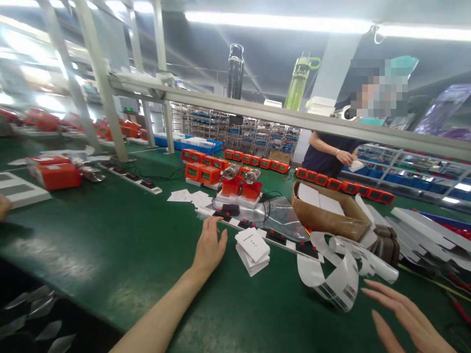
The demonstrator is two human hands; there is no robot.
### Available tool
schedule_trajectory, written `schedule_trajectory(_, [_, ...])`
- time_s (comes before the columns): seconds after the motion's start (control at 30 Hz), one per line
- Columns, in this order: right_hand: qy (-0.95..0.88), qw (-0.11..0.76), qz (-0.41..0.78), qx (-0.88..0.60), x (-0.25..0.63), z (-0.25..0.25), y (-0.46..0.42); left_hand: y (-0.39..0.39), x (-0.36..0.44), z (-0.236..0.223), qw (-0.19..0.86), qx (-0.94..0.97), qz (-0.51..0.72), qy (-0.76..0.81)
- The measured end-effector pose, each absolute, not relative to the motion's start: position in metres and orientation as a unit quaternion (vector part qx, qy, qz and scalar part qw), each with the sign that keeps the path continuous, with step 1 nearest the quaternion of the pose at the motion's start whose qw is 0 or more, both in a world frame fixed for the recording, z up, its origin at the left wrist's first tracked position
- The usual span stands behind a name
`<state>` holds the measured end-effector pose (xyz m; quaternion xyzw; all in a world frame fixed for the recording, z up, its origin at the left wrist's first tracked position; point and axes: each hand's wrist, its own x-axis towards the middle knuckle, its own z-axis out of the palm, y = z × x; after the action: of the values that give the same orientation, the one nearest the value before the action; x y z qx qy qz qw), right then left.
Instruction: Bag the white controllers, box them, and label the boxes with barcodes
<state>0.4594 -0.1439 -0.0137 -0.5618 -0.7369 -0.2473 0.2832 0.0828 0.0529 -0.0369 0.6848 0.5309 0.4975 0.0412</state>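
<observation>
My left hand [210,244] reaches over the green bench, fingers loosely stretched, with fingertips at the near edge of a white strip with black sockets [246,225]. Nothing shows in it. To its right lies an uneven stack of white printed cards [253,250]. My right hand [406,316] is at the lower right, fingers apart and holding nothing visible. It is nearest to a curled roll of white labels [344,287]. Behind the socket strip stand orange box-shaped devices [231,187] with silver metal connectors on top, beside a clear plastic bag [285,218].
A cardboard box [331,218] holding white pieces stands at the right. Rows of orange devices [257,161] line the far side. A metal shelf bar [257,109] carrying bottles crosses overhead. Across the bench a person [327,152] holds something white. Another person's hand [3,208] shows at the left edge.
</observation>
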Motion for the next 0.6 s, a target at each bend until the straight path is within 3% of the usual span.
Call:
schedule_trajectory(0.13, [-0.771, 0.278, -0.157, -0.551, 0.4, 0.038, -0.075, 0.054, 0.085, -0.047, 0.053, 0.688, 0.479, 0.542])
schedule_trajectory(0.23, [-0.828, 0.196, -0.08, -0.519, 0.356, 0.053, -0.006, 0.053, 0.088, -0.049, 0.056, 0.707, 0.456, 0.538])
schedule_trajectory(0.6, [-0.861, 0.082, -0.075, -0.497, 0.23, 0.01, 0.196, 0.059, 0.079, -0.053, 0.033, 0.732, 0.375, 0.568])
